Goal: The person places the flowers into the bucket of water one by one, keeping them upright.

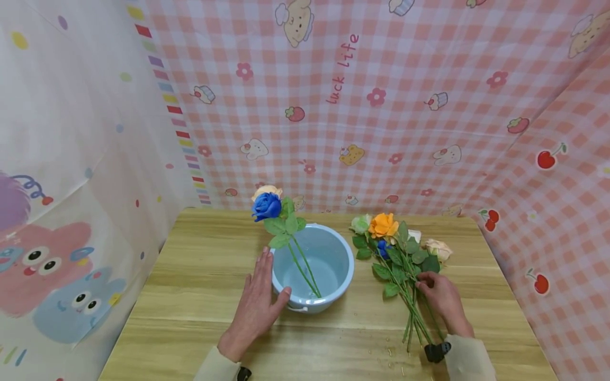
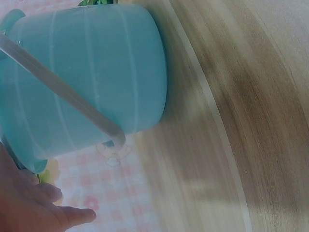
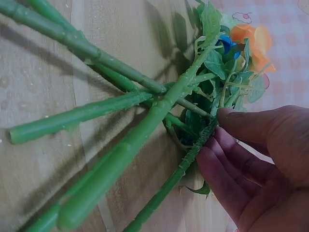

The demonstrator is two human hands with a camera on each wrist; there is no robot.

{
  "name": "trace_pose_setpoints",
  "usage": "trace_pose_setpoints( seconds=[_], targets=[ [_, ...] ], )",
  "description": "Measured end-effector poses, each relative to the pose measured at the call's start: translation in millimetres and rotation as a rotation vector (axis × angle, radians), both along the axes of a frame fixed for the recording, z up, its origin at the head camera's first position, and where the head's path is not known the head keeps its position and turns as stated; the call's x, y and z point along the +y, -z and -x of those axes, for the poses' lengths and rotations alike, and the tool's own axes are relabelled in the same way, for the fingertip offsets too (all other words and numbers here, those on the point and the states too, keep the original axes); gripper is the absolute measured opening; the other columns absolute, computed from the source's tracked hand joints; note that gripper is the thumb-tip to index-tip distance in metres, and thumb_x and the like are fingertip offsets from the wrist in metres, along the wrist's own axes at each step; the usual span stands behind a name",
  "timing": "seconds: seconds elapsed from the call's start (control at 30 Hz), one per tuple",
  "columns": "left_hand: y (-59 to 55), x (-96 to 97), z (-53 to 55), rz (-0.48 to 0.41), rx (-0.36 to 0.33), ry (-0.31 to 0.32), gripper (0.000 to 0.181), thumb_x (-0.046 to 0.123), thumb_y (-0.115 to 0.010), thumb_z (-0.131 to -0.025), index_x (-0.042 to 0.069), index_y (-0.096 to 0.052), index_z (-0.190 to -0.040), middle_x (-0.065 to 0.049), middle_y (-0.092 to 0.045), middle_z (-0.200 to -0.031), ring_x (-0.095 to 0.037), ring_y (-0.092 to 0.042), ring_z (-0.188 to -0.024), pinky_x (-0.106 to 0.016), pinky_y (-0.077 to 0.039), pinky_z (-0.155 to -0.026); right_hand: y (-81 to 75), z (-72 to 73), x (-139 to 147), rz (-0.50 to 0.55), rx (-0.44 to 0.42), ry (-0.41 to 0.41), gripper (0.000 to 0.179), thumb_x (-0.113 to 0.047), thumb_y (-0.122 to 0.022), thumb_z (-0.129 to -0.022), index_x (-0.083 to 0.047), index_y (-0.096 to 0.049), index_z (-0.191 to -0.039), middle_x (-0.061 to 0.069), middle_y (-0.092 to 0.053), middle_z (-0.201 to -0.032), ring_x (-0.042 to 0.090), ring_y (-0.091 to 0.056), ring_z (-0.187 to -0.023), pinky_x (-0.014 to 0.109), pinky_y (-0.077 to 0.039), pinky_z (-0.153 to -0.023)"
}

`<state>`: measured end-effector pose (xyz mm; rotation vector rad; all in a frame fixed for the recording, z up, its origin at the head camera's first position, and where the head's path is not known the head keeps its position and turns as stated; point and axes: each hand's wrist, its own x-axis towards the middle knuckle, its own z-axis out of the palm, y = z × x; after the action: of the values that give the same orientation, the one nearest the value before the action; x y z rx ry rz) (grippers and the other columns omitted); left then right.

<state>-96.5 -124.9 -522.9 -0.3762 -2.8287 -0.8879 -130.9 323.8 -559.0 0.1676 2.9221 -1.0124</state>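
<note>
A light-blue bucket (image 1: 350,264) stands in the middle of the table. My left hand (image 1: 257,301) rests against its left rim with straight fingers; the left wrist view shows the bucket's side and handle (image 2: 63,89). A blue rose (image 1: 267,206) and a pale peach rose (image 1: 267,189) lean out of the bucket toward the left, stems inside. To the right lies a pile of roses with orange (image 1: 384,225), pale green (image 1: 361,223) and cream (image 1: 438,250) heads. There my right hand (image 1: 443,301) pinches a rose stem (image 3: 178,171) between thumb and fingers; which head it bears is unclear.
Water drops (image 1: 391,352) wet the wooden table (image 1: 190,296) near the stem ends. A pink checked cloth (image 1: 381,127) hangs behind the table and on the right. A white patterned cloth (image 1: 95,159) hangs on the left.
</note>
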Motion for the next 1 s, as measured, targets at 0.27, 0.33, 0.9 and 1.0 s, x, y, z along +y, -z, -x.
trace_pose_setpoints(
  seconds=[0.27, 0.33, 0.9, 1.0],
  targets=[
    [1.1, -0.3, 0.8, -0.006, 0.020, -0.003, 0.088, 0.046, -0.055, -0.101, 0.003, -0.013, -0.166, -0.010, -0.005, -0.174, -0.035, -0.014, -0.158, -0.073, -0.027, -0.115, -1.7, 1.7, -0.9, -0.009, 0.003, 0.001, 0.019, -0.008, -0.069, -0.095, 0.006, -0.070, -0.109, 0.014, -0.073, -0.092, 0.030, -0.068, -0.083, 0.046, -0.053, -0.073],
    [0.7, 0.0, 1.0, -0.006, 0.020, -0.004, 0.088, 0.047, -0.055, -0.101, 0.003, -0.014, -0.166, -0.010, -0.005, -0.174, -0.035, -0.015, -0.157, -0.073, -0.027, -0.115, -1.6, 2.4, -0.5, -0.010, -0.005, 0.003, 0.018, -0.007, -0.069, -0.095, 0.006, -0.069, -0.108, 0.014, -0.072, -0.091, 0.030, -0.068, -0.082, 0.045, -0.053, -0.072],
    [-0.5, -0.1, 0.3, -0.008, 0.011, -0.005, 0.089, 0.045, -0.057, -0.100, 0.002, -0.014, -0.165, -0.009, -0.006, -0.174, -0.035, -0.015, -0.157, -0.073, -0.027, -0.115, -2.7, 2.2, -0.7, -0.049, 0.003, -0.020, 0.020, -0.007, -0.068, -0.094, 0.005, -0.074, -0.109, 0.016, -0.074, -0.094, 0.033, -0.068, -0.085, 0.050, -0.053, -0.073],
    [-0.9, 0.1, 0.0, -0.010, 0.002, -0.003, 0.089, 0.048, -0.054, -0.101, 0.003, -0.013, -0.166, -0.008, -0.005, -0.174, -0.034, -0.014, -0.158, -0.072, -0.026, -0.116, -5.4, 0.6, -1.9, -0.047, 0.013, -0.018, 0.019, -0.007, -0.068, -0.094, 0.005, -0.074, -0.109, 0.016, -0.074, -0.093, 0.031, -0.068, -0.083, 0.048, -0.053, -0.070]
  ],
)
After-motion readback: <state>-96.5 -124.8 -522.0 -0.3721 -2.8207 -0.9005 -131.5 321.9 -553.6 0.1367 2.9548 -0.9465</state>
